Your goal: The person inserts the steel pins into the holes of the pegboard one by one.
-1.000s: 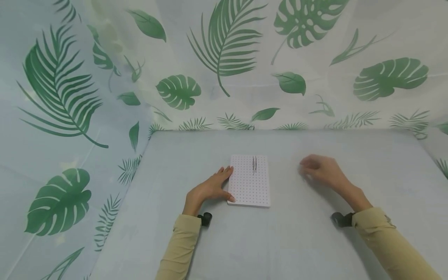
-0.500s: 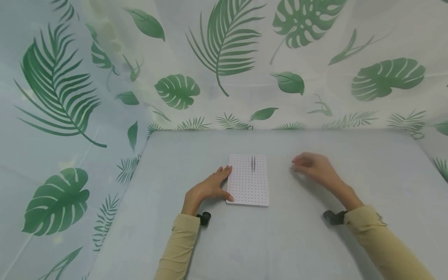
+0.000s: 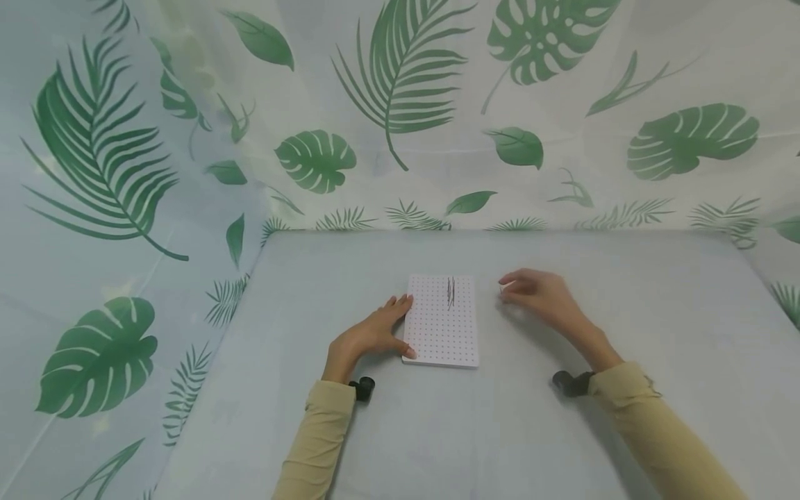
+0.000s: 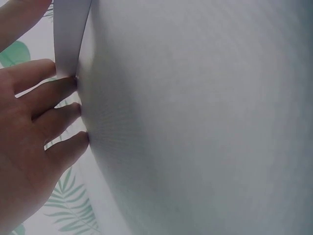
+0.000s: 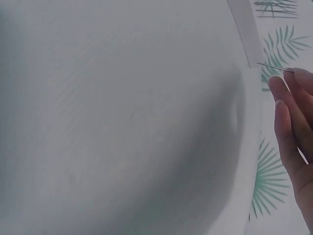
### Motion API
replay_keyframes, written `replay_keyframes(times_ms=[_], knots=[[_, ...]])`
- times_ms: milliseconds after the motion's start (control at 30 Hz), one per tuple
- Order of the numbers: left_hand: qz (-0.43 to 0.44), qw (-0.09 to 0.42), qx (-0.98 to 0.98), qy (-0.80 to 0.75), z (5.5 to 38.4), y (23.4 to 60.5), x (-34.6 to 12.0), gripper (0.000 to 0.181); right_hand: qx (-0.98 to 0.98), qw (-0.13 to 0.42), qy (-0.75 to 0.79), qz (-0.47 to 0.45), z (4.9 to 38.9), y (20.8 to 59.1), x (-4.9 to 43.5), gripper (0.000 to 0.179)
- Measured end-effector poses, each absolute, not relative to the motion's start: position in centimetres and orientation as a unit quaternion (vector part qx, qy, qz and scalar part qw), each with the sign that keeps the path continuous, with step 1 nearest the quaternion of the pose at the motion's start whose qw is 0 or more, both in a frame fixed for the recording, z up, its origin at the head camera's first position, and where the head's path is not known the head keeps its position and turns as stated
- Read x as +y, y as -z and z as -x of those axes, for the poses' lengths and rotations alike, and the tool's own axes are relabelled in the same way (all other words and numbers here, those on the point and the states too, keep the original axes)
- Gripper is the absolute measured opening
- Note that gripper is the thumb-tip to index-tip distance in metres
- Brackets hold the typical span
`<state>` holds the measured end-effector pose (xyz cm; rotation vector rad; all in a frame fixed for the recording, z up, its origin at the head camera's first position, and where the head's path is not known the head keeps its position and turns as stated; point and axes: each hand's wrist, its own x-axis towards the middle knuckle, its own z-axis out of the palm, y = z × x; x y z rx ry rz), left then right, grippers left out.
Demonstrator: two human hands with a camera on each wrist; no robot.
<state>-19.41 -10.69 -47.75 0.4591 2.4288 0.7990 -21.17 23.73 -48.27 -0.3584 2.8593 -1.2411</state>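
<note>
A white rectangular board (image 3: 441,333) with rows of small dots lies flat on the table. Near its top edge are several thin dark lines (image 3: 451,293) that look like needles lying side by side. My left hand (image 3: 370,335) rests along the board's left edge, fingers fairly straight and spread, thumb on the lower left corner. To the right of the board, apart from it, my right hand (image 3: 542,297) pinches a thin needle (image 5: 274,66) between thumb and fingertips. Its tip points toward the board's edge (image 5: 247,34) in the right wrist view.
The pale table (image 3: 375,444) carries the board near its middle. Behind it and at the left hang white cloths with green leaf prints (image 3: 319,163). A small black camera sits on each wrist, the right one (image 3: 570,383) at the sleeve cuff.
My right hand has moved left toward the board, bringing the pinched needle closer. My left hand has stayed at the board's left edge.
</note>
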Motion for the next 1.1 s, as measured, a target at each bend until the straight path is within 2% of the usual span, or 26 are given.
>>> replay_keyframes(times_ms=[433, 1100], knots=[[-0.175, 0.267, 0.902, -0.291, 19.4, 47.9, -10.6, 0.110, 0.902, 0.017, 0.410, 0.131, 21.8, 48.0, 21.0, 0.014], [-0.176, 0.269, 0.898, -0.299, 19.3, 47.8, -10.9, 0.110, 0.877, 0.042, 0.455, 0.150, 21.8, 47.5, 17.4, 0.009]])
